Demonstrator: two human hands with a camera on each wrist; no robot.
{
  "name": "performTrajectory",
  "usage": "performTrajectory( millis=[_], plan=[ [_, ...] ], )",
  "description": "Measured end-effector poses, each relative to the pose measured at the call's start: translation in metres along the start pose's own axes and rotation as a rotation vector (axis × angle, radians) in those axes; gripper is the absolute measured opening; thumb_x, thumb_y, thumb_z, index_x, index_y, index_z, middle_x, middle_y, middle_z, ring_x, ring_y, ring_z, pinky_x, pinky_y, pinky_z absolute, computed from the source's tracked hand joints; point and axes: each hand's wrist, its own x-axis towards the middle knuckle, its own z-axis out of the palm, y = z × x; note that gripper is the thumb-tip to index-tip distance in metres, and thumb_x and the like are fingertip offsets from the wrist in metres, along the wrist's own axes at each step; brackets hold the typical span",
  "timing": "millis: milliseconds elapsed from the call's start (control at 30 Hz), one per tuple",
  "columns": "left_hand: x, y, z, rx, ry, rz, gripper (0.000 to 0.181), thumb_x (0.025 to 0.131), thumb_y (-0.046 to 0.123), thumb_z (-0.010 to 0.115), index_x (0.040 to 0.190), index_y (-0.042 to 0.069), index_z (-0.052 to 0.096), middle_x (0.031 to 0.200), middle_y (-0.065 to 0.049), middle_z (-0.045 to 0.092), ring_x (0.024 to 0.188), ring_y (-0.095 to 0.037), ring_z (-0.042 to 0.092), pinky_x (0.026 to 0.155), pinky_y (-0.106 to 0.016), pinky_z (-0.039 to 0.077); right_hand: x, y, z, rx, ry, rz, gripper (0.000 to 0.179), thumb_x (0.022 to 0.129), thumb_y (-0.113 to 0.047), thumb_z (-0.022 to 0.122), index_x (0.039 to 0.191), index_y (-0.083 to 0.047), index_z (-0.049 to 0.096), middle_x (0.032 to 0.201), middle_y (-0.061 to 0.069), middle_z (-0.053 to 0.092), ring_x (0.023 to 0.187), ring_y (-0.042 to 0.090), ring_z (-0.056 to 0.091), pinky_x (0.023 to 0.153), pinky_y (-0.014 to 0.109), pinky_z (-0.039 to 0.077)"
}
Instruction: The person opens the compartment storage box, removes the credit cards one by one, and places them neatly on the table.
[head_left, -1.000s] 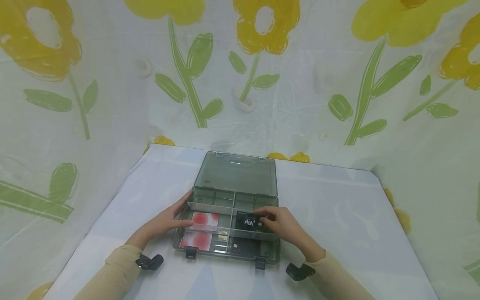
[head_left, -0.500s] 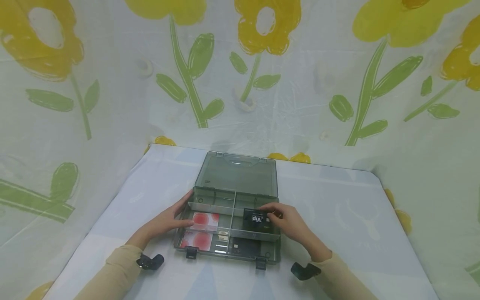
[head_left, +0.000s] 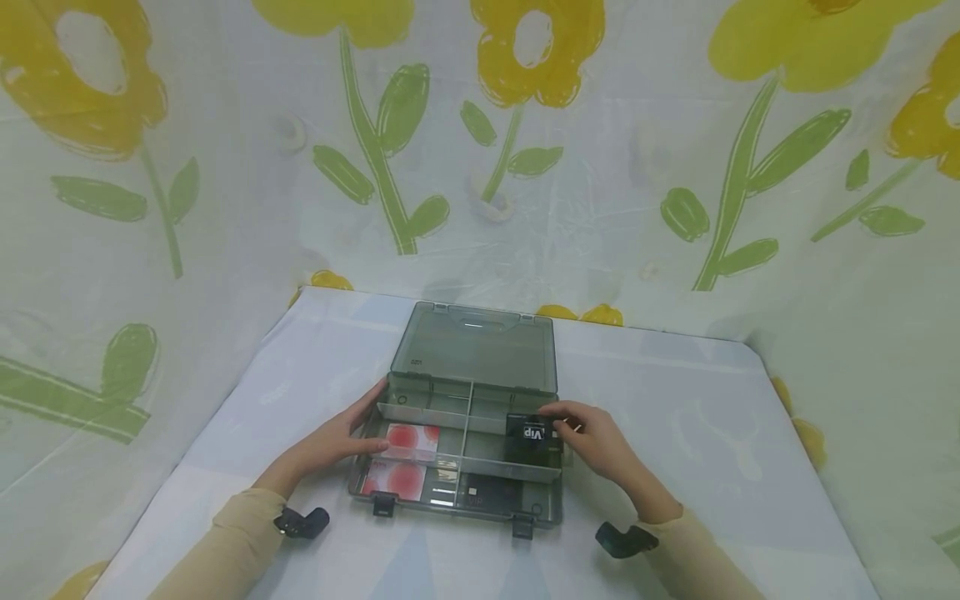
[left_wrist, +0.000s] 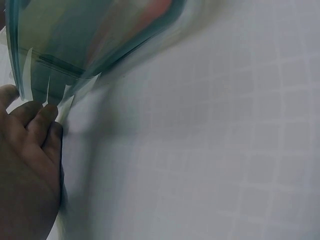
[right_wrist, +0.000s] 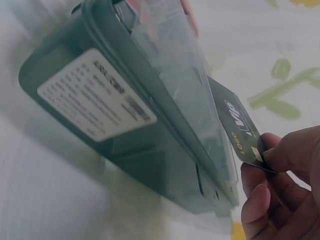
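Observation:
In the head view a grey-green see-through plastic box (head_left: pixel 363 477) lies on the table, its lid (head_left: pixel 480 346) swung back. My left hand (head_left: pixel 341 437) rests on the box's left side, fingers along the outer wall and thumb reaching over the edge. My right hand (head_left: pixel 592 433) pinches a black card (head_left: pixel 528 442) marked "Vip" by its corner. The card stands tilted over the box's right middle compartment. From the right wrist view, thumb and fingers hold the card (right_wrist: pixel 235 120) partly above the wall; its far end is behind the wall.
Clear dividers (head_left: pixel 510 469) split the box. Red-and-white cards (head_left: pixel 411 440) lie in the left middle and left front compartments. Another black card (head_left: pixel 489 493) lies in the right front compartment. Two latches (head_left: pixel 522 527) stick out in front. A flowered cloth (head_left: pixel 600 208) hangs behind.
My right hand has moved to the right along the box, taking the black card from near the middle divider to the right wall. The left hand has stayed in place.

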Motion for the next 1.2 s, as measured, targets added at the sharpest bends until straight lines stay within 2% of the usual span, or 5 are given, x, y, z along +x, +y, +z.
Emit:
performTrajectory(
  millis=[367, 633, 767, 933, 1200],
  plan=[
    [0.0, 0.0, -0.001, -0.022, 0.0, 0.003, 0.105, 0.087, 0.036, 0.079, 0.165, 0.026, 0.01, 0.171, -0.011, 0.008, 0.154, -0.042, 0.008, 0.12, -0.064, 0.014, -0.003, 0.016, -0.022, -0.016, 0.069, 0.104, 0.026, 0.102, -0.003, 0.056, 0.122, -0.011, 0.07, 0.11, 0.005, 0.07, 0.087, 0.019, 0.059, 0.064, 0.028, 0.052],
    [0.0, 0.002, 0.0, -0.033, -0.005, -0.014, 0.104, 0.088, 0.036, 0.079, 0.165, 0.027, 0.01, 0.171, -0.012, 0.008, 0.155, -0.041, 0.008, 0.12, -0.065, 0.014, -0.011, 0.031, -0.042, -0.049, 0.113, 0.147, 0.026, 0.103, -0.006, 0.054, 0.125, -0.008, 0.068, 0.119, 0.012, 0.069, 0.095, 0.025, 0.06, 0.067, 0.032, 0.052],
    [0.0, 0.003, 0.0, -0.035, -0.006, -0.023, 0.105, 0.088, 0.037, 0.079, 0.165, 0.027, 0.01, 0.171, -0.011, 0.008, 0.155, -0.041, 0.008, 0.12, -0.065, 0.014, -0.012, 0.043, -0.049, -0.085, 0.123, 0.17, 0.027, 0.104, -0.008, 0.053, 0.127, -0.009, 0.068, 0.128, 0.014, 0.066, 0.107, 0.029, 0.061, 0.078, 0.037, 0.054],
    [-0.001, 0.005, 0.0, -0.023, -0.009, -0.038, 0.105, 0.088, 0.039, 0.078, 0.165, 0.027, 0.008, 0.171, -0.012, 0.008, 0.155, -0.041, 0.007, 0.12, -0.066, 0.014, -0.012, 0.056, -0.055, -0.068, 0.116, 0.216, 0.029, 0.105, -0.009, 0.05, 0.129, -0.007, 0.066, 0.135, 0.018, 0.062, 0.117, 0.033, 0.058, 0.089, 0.044, 0.053],
    [-0.001, 0.003, 0.0, -0.017, -0.009, -0.043, 0.105, 0.088, 0.04, 0.078, 0.165, 0.028, 0.007, 0.171, -0.012, 0.007, 0.155, -0.042, 0.007, 0.119, -0.067, 0.014, -0.009, 0.075, -0.056, -0.044, 0.091, 0.312, 0.032, 0.105, -0.012, 0.05, 0.133, -0.009, 0.065, 0.135, 0.017, 0.061, 0.105, 0.027, 0.056, 0.076, 0.031, 0.05]
  ],
)
